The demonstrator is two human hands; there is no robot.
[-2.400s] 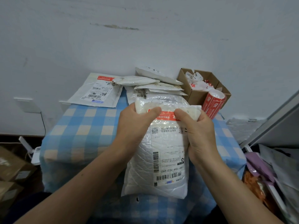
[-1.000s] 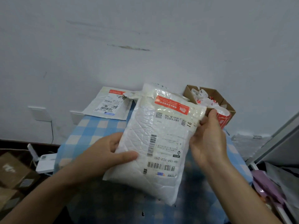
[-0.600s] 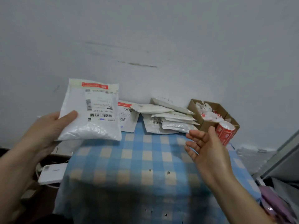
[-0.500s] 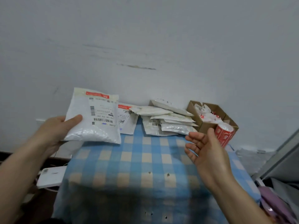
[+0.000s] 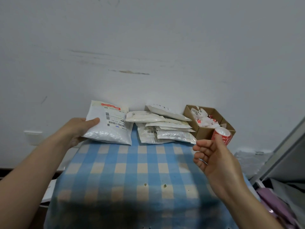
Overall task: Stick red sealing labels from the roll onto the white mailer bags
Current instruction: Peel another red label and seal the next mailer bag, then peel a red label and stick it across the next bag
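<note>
White, scuffed wall (image 5: 148, 47) fills the background, and in front of it stands a small desk (image 5: 132, 171) covered with a blue and cream checked cloth.

The left hand (image 5: 79, 129) grasps a white mailer bag (image 5: 109, 128) at its left edge; the thumb lies on the printed face and the other fingers are hidden under the bag. The bag is at the back left corner of the desk, close to the wall. It cannot be told whether it rests on the desk or is held just above it. A red sealing label (image 5: 110, 106) is stuck across the top edge of this bag, above the shipping print and the barcodes. The edge of another flat bag shows under its right side.

The right hand (image 5: 214, 157) is released and holds nothing. Its fingers are loosely curled, the palm is turned to the left, and it hovers over the right part of the desk.

Just behind the right hand stands the roll of red labels (image 5: 222, 135), partly hidden by the fingertips. The roll is beside the front wall of a cardboard box (image 5: 203, 133), and the box holds crumpled white and red backing papers (image 5: 204, 119). Between the held bag and the box lies a pile of white mailer bags (image 5: 165, 128), stacked loosely at the back middle of the desk.

Further out, a white wall plate (image 5: 33, 137) is on the wall at the left, and a grey panel (image 5: 288, 154) leans at the right edge.
</note>
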